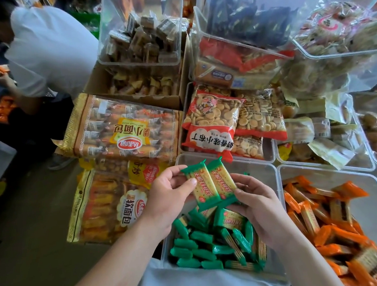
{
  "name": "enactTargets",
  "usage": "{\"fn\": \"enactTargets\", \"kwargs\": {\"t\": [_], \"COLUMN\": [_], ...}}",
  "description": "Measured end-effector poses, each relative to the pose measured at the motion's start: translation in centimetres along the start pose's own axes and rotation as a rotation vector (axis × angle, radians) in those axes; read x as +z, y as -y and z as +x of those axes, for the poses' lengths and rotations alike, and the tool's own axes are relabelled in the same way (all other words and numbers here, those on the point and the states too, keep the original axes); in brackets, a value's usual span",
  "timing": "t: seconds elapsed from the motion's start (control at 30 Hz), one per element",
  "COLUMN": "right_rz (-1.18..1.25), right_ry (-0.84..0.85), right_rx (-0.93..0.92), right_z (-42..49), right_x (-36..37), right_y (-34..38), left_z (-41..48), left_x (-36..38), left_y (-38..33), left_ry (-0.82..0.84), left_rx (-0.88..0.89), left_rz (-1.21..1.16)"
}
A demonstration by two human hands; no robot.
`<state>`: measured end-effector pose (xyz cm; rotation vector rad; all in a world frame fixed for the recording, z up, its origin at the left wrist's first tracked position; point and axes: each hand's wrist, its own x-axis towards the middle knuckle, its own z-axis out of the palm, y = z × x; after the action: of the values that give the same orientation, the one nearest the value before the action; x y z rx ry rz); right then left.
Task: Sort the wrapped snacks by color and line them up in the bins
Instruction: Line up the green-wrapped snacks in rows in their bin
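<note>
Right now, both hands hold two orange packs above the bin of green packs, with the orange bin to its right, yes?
No: the head view shows the two packs are green, not orange. The left hand and right hand hold them above the green bin, with the orange bin to its right.

The left hand [165, 197] and right hand [255, 202] are pinching two green-wrapped snacks [212, 183] side by side over the clear bin [252, 166] of green snacks; the orange snacks [328, 221] are lying in the bin to the right.
</note>
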<state>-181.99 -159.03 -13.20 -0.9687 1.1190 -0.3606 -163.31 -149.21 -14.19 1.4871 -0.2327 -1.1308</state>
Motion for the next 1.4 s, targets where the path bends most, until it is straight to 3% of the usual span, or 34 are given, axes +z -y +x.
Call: {"fn": "enactTargets", "kwargs": {"t": [0.13,0.27,0.37,0.43,0.53,0.67,0.73,0.83,0.93,1.03,1.23,1.4], "right_rz": [-0.008,-0.249,-0.310,-0.439,-0.611,-0.335,-0.264,-0.334,-0.539,-0.521,-0.502,-0.477], "right_ry": [0.074,0.065,-0.021,0.036,0.141,-0.054,-0.073,-0.113,-0.201,-0.246,-0.255,-0.264], "right_rx": [-0.025,-0.173,-0.161,-0.121,-0.084,-0.054,-0.011,-0.017,-0.148,-0.187,-0.130,-0.110], "right_z": [-0.5,-0.8,-0.5,-0.4,-0.2,1.0,1.5,2.1,2.8,3.4,4.5,5.0], "right_x": [0.5,1.1,0.4,-0.4,-1.0,-1.4,-1.7,-2.4,-3.0,-3.7,-5.2,-5.5], "right_y": [0.4,-0.1,-0.5,-0.1,0.2,-0.8,-1.2,-1.5,-1.5,-1.4,-1.8,-1.6], "left_z": [-0.6,-0.9,-0.6,-0.4,-0.7,-0.4,0.7,2.5,4.7,6.9,9.2,9.8], "left_x": [1.2,1.8,1.3,0.9,0.9,1.5,1.7,2.3,3.4,4.6,5.3,4.9], "left_y": [0.2,1.1,1.9,2.7,5.0,6.7,7.0,6.8,6.1,6.1,7.9,8.4], "left_ry": [0.017,-0.014,-0.009,0.045,0.193,0.191,0.164,0.188,0.108,0.151,0.304,0.257], "left_rx": [0.005,0.009,0.051,0.030,-0.080,-0.188,-0.154,-0.096,0.028,-0.046,-0.189,-0.106], "left_rz": [-0.015,0.055,0.319,0.416,0.383,0.249,0.346,0.584,0.843,0.999,0.960,0.954]}}
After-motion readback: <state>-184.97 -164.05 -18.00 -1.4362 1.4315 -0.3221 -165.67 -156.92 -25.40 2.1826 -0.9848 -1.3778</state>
